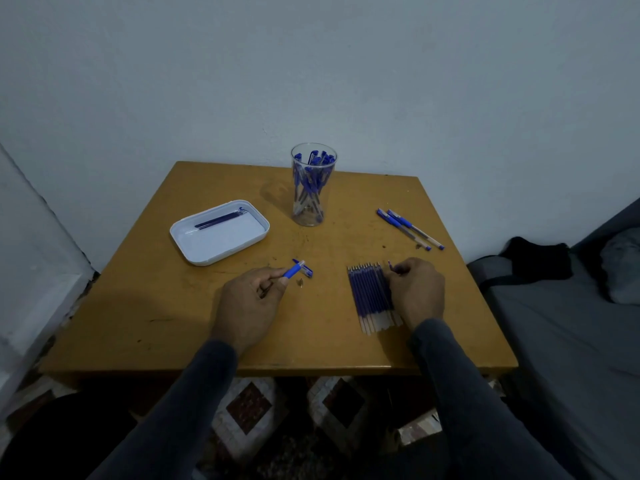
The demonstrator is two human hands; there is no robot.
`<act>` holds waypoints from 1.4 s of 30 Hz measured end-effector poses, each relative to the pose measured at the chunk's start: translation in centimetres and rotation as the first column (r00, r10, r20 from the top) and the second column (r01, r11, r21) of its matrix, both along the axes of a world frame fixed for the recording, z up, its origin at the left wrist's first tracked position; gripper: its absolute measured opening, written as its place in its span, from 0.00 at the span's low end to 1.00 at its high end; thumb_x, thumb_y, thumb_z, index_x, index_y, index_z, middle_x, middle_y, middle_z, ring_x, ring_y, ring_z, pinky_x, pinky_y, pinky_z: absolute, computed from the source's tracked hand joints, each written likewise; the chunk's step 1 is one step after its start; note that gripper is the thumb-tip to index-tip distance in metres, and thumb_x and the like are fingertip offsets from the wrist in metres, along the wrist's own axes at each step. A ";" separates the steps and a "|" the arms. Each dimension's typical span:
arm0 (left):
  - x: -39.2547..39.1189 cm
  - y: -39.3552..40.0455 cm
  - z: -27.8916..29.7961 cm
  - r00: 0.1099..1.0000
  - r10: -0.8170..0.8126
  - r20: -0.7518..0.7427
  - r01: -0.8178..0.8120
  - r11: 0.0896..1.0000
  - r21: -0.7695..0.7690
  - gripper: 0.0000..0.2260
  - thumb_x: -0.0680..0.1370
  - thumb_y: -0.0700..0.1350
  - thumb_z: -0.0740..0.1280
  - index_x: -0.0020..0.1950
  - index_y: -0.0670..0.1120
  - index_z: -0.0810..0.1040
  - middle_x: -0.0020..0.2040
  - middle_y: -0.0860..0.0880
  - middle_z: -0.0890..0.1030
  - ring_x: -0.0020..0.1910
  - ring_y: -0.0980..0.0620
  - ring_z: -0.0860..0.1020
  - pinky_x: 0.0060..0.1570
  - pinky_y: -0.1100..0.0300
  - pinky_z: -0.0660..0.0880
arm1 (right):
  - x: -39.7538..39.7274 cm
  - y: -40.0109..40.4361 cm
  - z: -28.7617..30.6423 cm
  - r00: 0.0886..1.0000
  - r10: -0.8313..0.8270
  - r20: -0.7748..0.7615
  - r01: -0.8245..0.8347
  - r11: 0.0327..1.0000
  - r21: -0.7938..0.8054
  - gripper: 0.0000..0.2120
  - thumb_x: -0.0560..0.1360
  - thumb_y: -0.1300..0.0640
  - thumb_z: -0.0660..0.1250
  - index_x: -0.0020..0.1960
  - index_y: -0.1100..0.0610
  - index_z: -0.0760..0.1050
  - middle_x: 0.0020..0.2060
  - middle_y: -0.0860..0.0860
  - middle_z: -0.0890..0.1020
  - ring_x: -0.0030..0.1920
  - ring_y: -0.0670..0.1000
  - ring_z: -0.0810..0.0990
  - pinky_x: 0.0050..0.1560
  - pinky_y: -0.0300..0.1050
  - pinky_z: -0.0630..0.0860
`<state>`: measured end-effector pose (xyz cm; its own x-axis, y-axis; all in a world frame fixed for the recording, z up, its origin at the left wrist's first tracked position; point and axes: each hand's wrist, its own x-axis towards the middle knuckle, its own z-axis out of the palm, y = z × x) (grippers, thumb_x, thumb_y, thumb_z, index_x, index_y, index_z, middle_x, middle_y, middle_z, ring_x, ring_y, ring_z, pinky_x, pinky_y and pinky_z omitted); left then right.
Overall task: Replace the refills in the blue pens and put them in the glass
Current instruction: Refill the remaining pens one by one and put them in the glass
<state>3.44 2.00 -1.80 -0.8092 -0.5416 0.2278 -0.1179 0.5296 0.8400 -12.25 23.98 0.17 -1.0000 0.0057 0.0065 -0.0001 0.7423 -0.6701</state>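
My left hand (pixel 247 299) grips a blue pen barrel (pixel 293 270) whose open end points up and right. A blue cap (pixel 306 270) and a small metal tip (pixel 301 282) lie on the table just beyond it. My right hand (pixel 415 289) rests on the right side of a row of several blue refills (pixel 369 292) and pinches one refill (pixel 393 267) at its tip. The clear glass (pixel 311 188) at the back centre holds several blue pens. Three blue pens (pixel 408 228) lie at the right.
A white tray (pixel 194 251) at the left of the wooden table (pixel 156 306) holds a few used refills (pixel 218 220). The wall stands close behind the table. A grey bed with dark cloth (pixel 536 258) lies to the right.
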 end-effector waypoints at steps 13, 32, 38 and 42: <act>0.0 0.1 0.2 1.000 -0.004 -0.026 0.003 0.999 -0.048 0.12 0.81 0.47 0.68 0.64 0.49 0.82 0.46 0.55 0.82 0.45 0.56 0.78 0.47 0.58 0.79 | 0.5 0.4 0.2 0.997 0.074 0.010 -0.074 0.997 0.017 0.08 0.81 0.54 0.67 0.50 0.53 0.85 0.42 0.47 0.83 0.43 0.45 0.80 0.39 0.37 0.73; 0.0 0.3 0.3 1.000 -0.001 -0.029 0.000 1.000 -0.018 0.12 0.81 0.47 0.68 0.64 0.48 0.82 0.43 0.55 0.81 0.41 0.56 0.77 0.42 0.62 0.75 | 0.7 0.9 0.4 0.996 0.092 -0.023 -0.092 0.996 0.016 0.09 0.81 0.55 0.67 0.46 0.55 0.85 0.40 0.48 0.84 0.42 0.45 0.80 0.44 0.42 0.79; -0.2 -0.2 0.8 1.000 0.002 -0.017 -0.001 1.000 0.020 0.13 0.81 0.47 0.67 0.64 0.48 0.82 0.43 0.52 0.82 0.44 0.50 0.80 0.47 0.52 0.81 | 0.5 0.7 0.6 0.994 0.106 -0.024 -0.105 0.994 0.035 0.08 0.81 0.55 0.67 0.48 0.55 0.85 0.41 0.47 0.84 0.41 0.44 0.80 0.39 0.38 0.75; -0.1 -0.9 1.6 0.997 0.046 -0.058 -0.041 0.996 0.073 0.13 0.82 0.48 0.66 0.64 0.48 0.81 0.43 0.52 0.82 0.46 0.50 0.81 0.48 0.54 0.81 | 0.9 -1.4 1.5 0.978 0.189 -0.087 -0.174 0.972 0.155 0.09 0.81 0.51 0.67 0.55 0.53 0.83 0.45 0.45 0.81 0.45 0.44 0.78 0.40 0.38 0.73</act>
<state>3.36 1.09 -0.18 -0.7707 -0.5927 0.2340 -0.0883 0.4631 0.8819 -11.40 22.62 1.71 -0.9783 -0.1843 0.0945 -0.2058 0.8134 -0.5440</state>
